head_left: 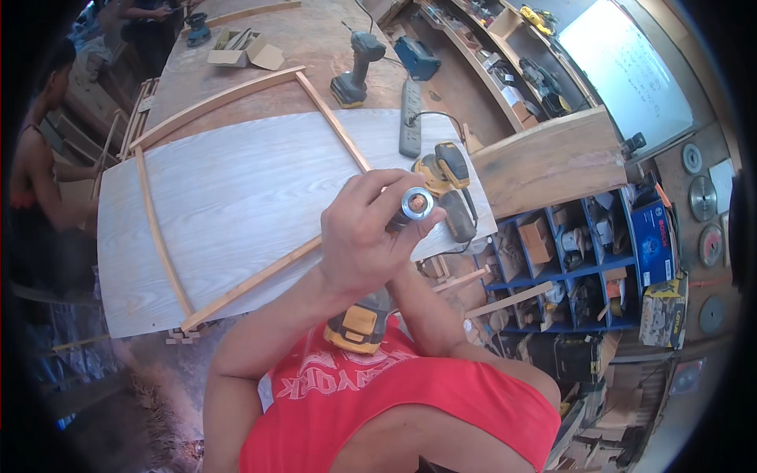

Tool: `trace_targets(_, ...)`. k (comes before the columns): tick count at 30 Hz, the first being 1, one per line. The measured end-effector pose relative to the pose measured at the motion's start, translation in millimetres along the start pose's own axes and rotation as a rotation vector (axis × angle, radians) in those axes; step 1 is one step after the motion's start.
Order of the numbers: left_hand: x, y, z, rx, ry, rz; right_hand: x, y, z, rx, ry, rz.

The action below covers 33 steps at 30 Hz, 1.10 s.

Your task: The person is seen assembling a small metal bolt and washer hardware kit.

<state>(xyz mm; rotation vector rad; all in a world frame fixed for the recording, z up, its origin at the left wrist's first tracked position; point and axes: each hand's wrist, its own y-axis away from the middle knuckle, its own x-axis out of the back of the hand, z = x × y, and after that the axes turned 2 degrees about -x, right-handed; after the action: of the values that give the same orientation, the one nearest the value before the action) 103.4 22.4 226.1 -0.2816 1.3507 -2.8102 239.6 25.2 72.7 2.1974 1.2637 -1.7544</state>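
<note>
My left hand is raised close to the camera and wrapped around the front of a yellow and black cordless drill. The drill's silver chuck points up at me. My right forearm runs up beside the drill's body; the right hand itself is hidden under my left hand. Below lies a pale wood-grain panel with a thin wooden frame laid on it.
On the bench are a yellow orbital sander, a power strip, a second upright drill, a blue case and a cardboard box. A thick plank tops blue shelf bins. A person stands left.
</note>
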Motion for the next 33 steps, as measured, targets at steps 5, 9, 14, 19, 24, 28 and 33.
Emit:
trace_targets(5, -1, 0, 1, 0.065, 0.001, -0.049, 5, 5, 3, -0.011, -0.05, -0.034)
trace_targets(9, 13, -1, 8, 0.113, 0.069, -0.095, 7, 4, 4, -0.019, -0.089, -0.072)
trace_targets(14, 37, -6, 24, 0.424, 0.472, -0.186, 8, 2, 5, -0.025, -0.112, -0.11)
trace_targets(19, 48, -14, 30, 0.49, 0.429, -0.337, 6, 0, 8, -0.027, -0.129, -0.131)
trace_targets(24, 53, -18, 26, 0.556, 0.53, -0.406, 7, -3, 5, -0.018, -0.113, -0.199)
trace_targets(28, 53, -18, 27, 0.633, 0.503, -0.427, 7, -3, 4, -0.031, -0.148, -0.177)
trace_targets(33, 53, -19, 26, 0.592, 0.521, -0.43, 7, -1, 6, -0.045, -0.166, -0.164)
